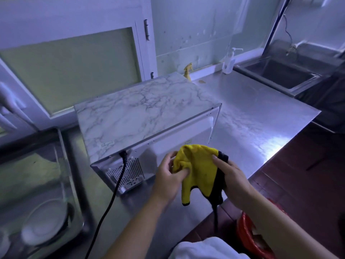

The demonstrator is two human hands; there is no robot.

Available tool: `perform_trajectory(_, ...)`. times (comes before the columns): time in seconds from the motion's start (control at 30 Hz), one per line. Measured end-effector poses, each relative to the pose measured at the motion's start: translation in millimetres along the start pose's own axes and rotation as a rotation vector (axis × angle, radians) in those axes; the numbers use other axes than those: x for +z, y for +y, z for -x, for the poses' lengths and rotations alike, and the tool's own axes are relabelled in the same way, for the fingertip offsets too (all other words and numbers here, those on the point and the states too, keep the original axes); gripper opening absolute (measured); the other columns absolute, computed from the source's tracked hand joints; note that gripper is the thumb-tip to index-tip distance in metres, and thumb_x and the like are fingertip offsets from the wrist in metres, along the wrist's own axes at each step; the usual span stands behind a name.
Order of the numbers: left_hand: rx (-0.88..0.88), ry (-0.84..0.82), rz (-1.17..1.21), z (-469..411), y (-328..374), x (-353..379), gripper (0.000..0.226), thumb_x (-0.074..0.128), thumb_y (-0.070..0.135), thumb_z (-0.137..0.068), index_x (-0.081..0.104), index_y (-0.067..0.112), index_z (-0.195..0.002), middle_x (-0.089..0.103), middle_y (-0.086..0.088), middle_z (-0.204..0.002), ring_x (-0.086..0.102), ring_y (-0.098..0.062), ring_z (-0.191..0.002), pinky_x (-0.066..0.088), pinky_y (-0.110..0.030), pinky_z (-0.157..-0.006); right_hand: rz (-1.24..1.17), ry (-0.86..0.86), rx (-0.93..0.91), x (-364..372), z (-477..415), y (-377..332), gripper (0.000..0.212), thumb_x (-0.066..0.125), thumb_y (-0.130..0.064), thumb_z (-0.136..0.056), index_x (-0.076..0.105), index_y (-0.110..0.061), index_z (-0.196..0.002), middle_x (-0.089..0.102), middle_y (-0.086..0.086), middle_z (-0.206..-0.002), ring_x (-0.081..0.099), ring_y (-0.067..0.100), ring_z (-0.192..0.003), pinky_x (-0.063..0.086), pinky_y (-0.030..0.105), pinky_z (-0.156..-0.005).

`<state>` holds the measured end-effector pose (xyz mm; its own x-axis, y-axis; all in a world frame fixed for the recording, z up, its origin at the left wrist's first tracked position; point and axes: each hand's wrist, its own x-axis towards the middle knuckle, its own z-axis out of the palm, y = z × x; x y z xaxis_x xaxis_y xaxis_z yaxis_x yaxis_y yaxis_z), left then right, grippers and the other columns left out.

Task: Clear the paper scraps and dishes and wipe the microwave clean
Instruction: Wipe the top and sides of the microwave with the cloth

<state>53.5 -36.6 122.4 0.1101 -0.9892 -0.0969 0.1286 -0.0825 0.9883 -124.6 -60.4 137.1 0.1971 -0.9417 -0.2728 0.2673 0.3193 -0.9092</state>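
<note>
The microwave (141, 116), with a marble-patterned top, stands on the steel counter with its vented rear side turned toward me and its black power cord (113, 189) trailing down to the front. Just in front of its back panel I hold a yellow and black cloth (199, 169) with both hands. My left hand (168, 180) pinches the bunched yellow part on the left. My right hand (231, 176) grips the cloth's black edge on the right. The microwave's door and inside are hidden.
White plates and a bowl (44, 225) lie in a steel tray at lower left. A yellow spray bottle (187, 71) and a pump bottle (228, 60) stand behind the microwave. A sink (280, 73) is at far right. A red bin (250, 230) sits below the counter edge (270, 157).
</note>
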Motion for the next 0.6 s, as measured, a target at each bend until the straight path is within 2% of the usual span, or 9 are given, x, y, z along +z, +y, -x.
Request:
perform_trajectory(0.07, -0.087, 0.023, 0.104, -2, -5, -11, 0.04, 0.063, 0.009, -0.071, 0.07, 0.034, -0.1, 0.074, -0.003, -0.095, 0.066, -0.016, -0.081, 0.053, -0.03, -0.069, 0.017, 0.007, -0.009, -10, 2, -5, 0.023, 0.061, -0.028, -0.091, 0.077, -0.019, -0.105, 0.074, 0.015, -0.11, 0.073, 0.032, -0.099, 0.061, 0.037, -0.071)
perform_trajectory(0.13, -0.174, 0.008, 0.201, -3, -11, -22, 0.049, 0.057, 0.007, -0.068, 0.069, 0.032, -0.109, 0.07, -0.004, -0.088, 0.057, -0.015, -0.066, 0.045, -0.027, -0.058, 0.04, -0.013, -0.002, -19, 3, -10, 0.021, 0.059, -0.019, -0.094, 0.078, -0.021, -0.105, 0.075, 0.012, -0.108, 0.074, 0.028, -0.096, 0.06, 0.036, -0.068)
perform_trajectory(0.17, -0.205, -0.028, 0.248, -3, -14, -27, 0.053, 0.057, 0.008, -0.069, 0.066, 0.03, -0.117, 0.069, -0.004, -0.087, 0.055, -0.014, -0.064, 0.044, -0.027, -0.057, 0.059, -0.036, -0.002, -22, 4, -12, 0.022, 0.06, -0.015, -0.093, 0.077, -0.021, -0.105, 0.076, 0.01, -0.108, 0.074, 0.027, -0.095, 0.059, 0.034, -0.068)
perform_trajectory(0.23, -0.274, -0.146, 0.313, -1, -18, -31, 0.051, 0.065, 0.015, -0.077, 0.059, 0.025, -0.127, 0.069, -0.007, -0.095, 0.061, -0.017, -0.074, 0.048, -0.031, -0.065, 0.066, -0.105, 0.0, -27, 5, -14, 0.023, 0.064, -0.01, -0.087, 0.077, -0.015, -0.106, 0.075, 0.013, -0.108, 0.074, 0.027, -0.094, 0.059, 0.033, -0.07)
perform_trajectory(0.3, -0.312, -0.208, 0.245, 4, -21, -27, 0.045, 0.075, 0.017, -0.084, 0.06, 0.016, -0.126, 0.072, -0.01, -0.109, 0.066, -0.023, -0.092, 0.053, -0.036, -0.079, 0.097, -0.122, 0.003, -31, 6, -13, 0.024, 0.069, -0.012, -0.082, 0.076, -0.011, -0.106, 0.075, 0.016, -0.107, 0.073, 0.031, -0.094, 0.059, 0.035, -0.073)
perform_trajectory(0.37, -0.274, -0.128, 0.104, 4, -26, -23, 0.032, 0.072, 0.005, -0.086, 0.065, 0.008, -0.117, 0.073, -0.013, -0.112, 0.067, -0.025, -0.1, 0.054, -0.036, -0.086, 0.204, -0.074, -0.018, -34, 5, -12, 0.021, 0.071, -0.012, -0.083, 0.076, -0.007, -0.102, 0.075, 0.017, -0.103, 0.073, 0.034, -0.091, 0.058, 0.039, -0.075)
perform_trajectory(0.47, -0.204, -0.023, -0.008, 2, -29, -27, 0.036, 0.065, -0.014, -0.083, 0.069, 0.014, -0.107, 0.072, -0.005, -0.097, 0.065, -0.014, -0.091, 0.055, -0.027, -0.082, 0.497, 0.062, -0.117, -36, 2, -10, 0.019, 0.075, -0.007, -0.084, 0.067, 0.01, -0.091, 0.063, 0.02, -0.082, 0.059, 0.024, -0.077, 0.047, 0.039, -0.071)
perform_trajectory(0.53, -0.167, 0.002, -0.071, 0, -30, -34, 0.042, 0.065, -0.017, -0.082, 0.071, 0.018, -0.103, 0.071, 0.002, -0.089, 0.065, -0.006, -0.082, 0.055, -0.022, -0.077, 0.58, 0.1, -0.139, -35, 3, -9, 0.023, 0.077, -0.004, -0.082, 0.064, 0.014, -0.087, 0.06, 0.029, -0.09, 0.055, 0.021, -0.074, 0.047, 0.033, -0.065)
perform_trajectory(0.6, -0.158, -0.006, -0.114, -2, -31, -38, 0.041, 0.066, -0.016, -0.081, 0.071, 0.019, -0.102, 0.07, 0.004, -0.085, 0.064, -0.002, -0.078, 0.056, -0.02, -0.074, 0.617, 0.092, -0.139, -33, 6, -8, 0.018, 0.078, -0.002, -0.079, 0.066, 0.011, -0.084, 0.061, 0.028, -0.096, 0.055, 0.021, -0.073, 0.047, 0.035, -0.067)
